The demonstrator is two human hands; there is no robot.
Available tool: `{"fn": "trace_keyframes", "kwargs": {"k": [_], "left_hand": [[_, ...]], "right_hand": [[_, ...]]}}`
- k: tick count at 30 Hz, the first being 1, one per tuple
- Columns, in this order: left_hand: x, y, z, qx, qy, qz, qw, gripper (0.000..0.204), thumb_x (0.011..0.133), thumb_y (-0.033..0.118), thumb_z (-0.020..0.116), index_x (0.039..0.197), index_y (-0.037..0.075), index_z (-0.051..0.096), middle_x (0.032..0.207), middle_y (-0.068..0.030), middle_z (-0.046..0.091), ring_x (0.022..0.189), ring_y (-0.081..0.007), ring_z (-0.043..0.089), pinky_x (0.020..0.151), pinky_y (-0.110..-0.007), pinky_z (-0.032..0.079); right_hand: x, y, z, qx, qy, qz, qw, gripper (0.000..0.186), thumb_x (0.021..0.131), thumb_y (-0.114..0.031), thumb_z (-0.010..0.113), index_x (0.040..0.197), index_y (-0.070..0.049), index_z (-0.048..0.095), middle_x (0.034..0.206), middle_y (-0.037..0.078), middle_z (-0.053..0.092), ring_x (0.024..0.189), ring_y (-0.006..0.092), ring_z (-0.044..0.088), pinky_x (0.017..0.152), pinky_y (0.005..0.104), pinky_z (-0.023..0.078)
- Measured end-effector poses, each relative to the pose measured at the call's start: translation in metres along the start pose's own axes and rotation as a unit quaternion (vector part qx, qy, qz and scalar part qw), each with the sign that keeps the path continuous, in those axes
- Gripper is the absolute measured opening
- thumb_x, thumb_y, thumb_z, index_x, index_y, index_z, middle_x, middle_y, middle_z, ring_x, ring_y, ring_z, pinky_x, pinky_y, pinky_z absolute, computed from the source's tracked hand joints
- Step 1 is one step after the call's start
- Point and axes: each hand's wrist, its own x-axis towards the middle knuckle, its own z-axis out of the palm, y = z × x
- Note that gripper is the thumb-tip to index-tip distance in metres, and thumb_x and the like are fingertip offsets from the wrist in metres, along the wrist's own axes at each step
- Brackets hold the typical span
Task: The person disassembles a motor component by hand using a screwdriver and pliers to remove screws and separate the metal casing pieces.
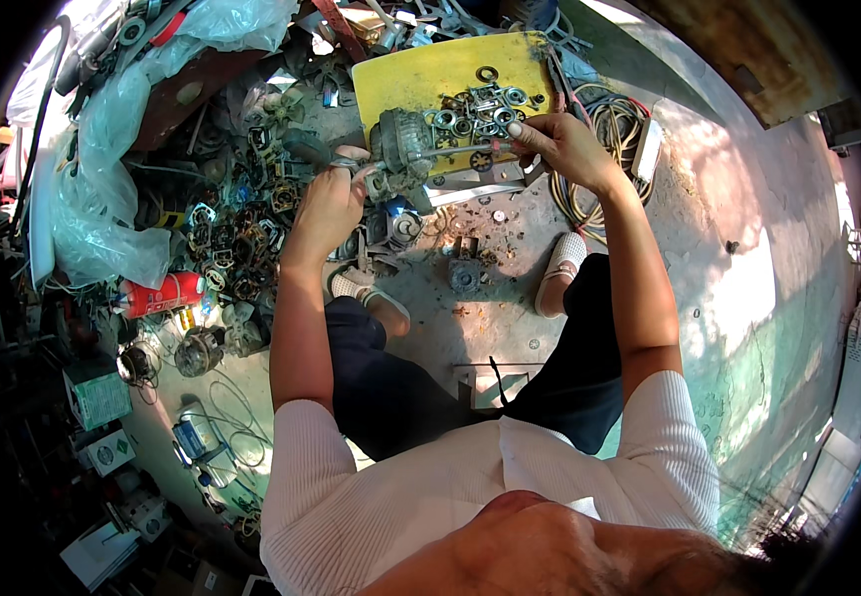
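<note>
My left hand (336,199) grips the near left end of a grimy metal motor part (400,147) with a ribbed round housing. My right hand (559,149), thumb raised over its fingers, pinches a thin rod (445,151) with a reddish section that reaches across to the housing; whether the rod is a tool or a shaft, I cannot tell. Behind them a yellow board (400,70) carries several rings, bearings (515,97) and small metal parts. Below my hands, small loose parts and a dark square piece (465,276) lie on the concrete floor.
Heaped machine parts (241,238), crumpled plastic sheeting (112,228) and a red cylinder (162,296) crowd the left side. Coiled cables (599,119) and a white power strip (649,149) lie right of the board. My feet (559,278) rest either side of the loose floor parts.
</note>
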Motion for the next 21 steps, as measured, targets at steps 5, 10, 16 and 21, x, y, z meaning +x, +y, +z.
{"fn": "trace_keyframes", "kwargs": {"k": [5, 10, 16, 21], "left_hand": [[0.001, 0.005, -0.002, -0.011, 0.014, 0.012, 1.0, 0.033, 0.085, -0.003, 0.048, 0.118, 0.003, 0.049, 0.096, -0.0246, 0.064, 0.094, -0.0442, 0.06, 0.079, -0.048, 0.047], [0.001, -0.002, 0.002, -0.019, 0.036, 0.045, 0.998, 0.033, 0.086, 0.0, 0.051, 0.118, 0.005, 0.049, 0.091, -0.0278, 0.063, 0.089, -0.0464, 0.06, 0.074, -0.051, 0.048], [0.001, 0.003, 0.0, -0.018, 0.009, 0.008, 1.0, 0.032, 0.086, -0.005, 0.047, 0.117, 0.002, 0.049, 0.098, -0.023, 0.065, 0.097, -0.0425, 0.061, 0.08, -0.045, 0.048], [0.001, 0.003, 0.001, -0.019, 0.034, 0.02, 0.999, 0.031, 0.086, 0.0, 0.052, 0.117, 0.004, 0.051, 0.09, -0.0274, 0.064, 0.088, -0.0459, 0.061, 0.073, -0.051, 0.048]], "right_hand": [[0.007, 0.011, 0.0, 0.026, -0.018, -0.113, 0.993, 0.028, 0.093, -0.025, 0.067, 0.1, 0.002, 0.07, 0.085, 0.005, 0.071, 0.08, 0.0074, 0.064, 0.067, 0.0241, 0.049], [0.001, 0.004, 0.009, 0.003, 0.093, -0.195, 0.976, 0.023, 0.088, -0.017, 0.071, 0.104, 0.0, 0.069, 0.09, 0.005, 0.071, 0.083, 0.0077, 0.065, 0.072, 0.0235, 0.052], [-0.011, -0.002, 0.01, -0.018, 0.11, -0.148, 0.983, 0.027, 0.087, -0.022, 0.073, 0.104, 0.0, 0.068, 0.089, 0.004, 0.068, 0.08, 0.0082, 0.063, 0.069, 0.0237, 0.051], [-0.008, -0.012, 0.003, -0.035, 0.019, -0.046, 0.998, 0.035, 0.095, -0.033, 0.062, 0.101, 0.001, 0.07, 0.085, 0.008, 0.071, 0.076, 0.0084, 0.063, 0.066, 0.0247, 0.049]]}}
